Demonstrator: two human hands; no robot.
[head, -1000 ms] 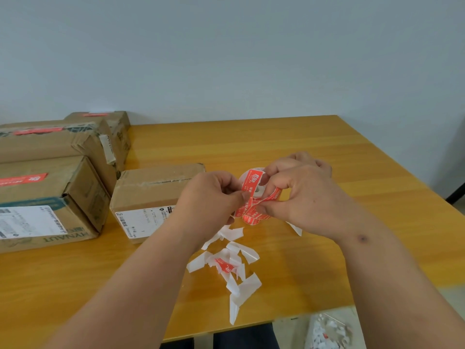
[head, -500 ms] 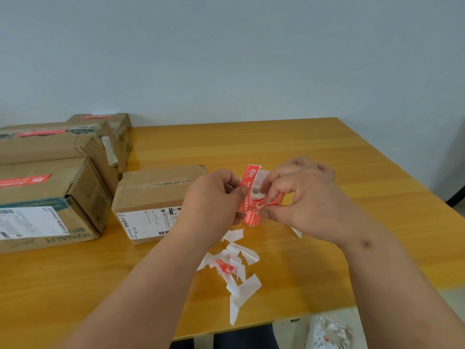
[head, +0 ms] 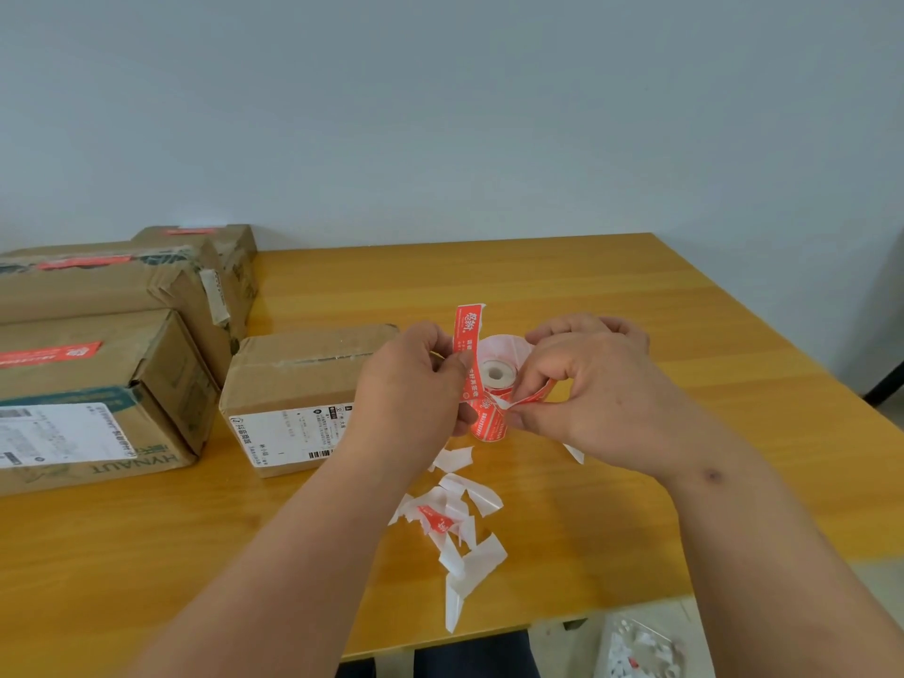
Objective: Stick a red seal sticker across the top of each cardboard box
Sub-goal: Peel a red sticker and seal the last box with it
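Wooden table (head: 562, 286) | left hand (head: 416, 384) fingers pinch red sticker (head: 467, 335): thin, limp, tacky, grip its edge | right hand (head: 587, 389) fingers clamp roll (head: 494, 379) | unsealed box (head: 303, 379) left of fingers

The red sticker (head: 468, 349) now stands much farther out from the roll (head: 495, 379), its free end rising well above the left hand (head: 416, 384) that pinches it. The right hand (head: 587, 389) has drawn slightly away, exposing the roll's white core, while peeling backing (head: 531, 397) down and rightward.
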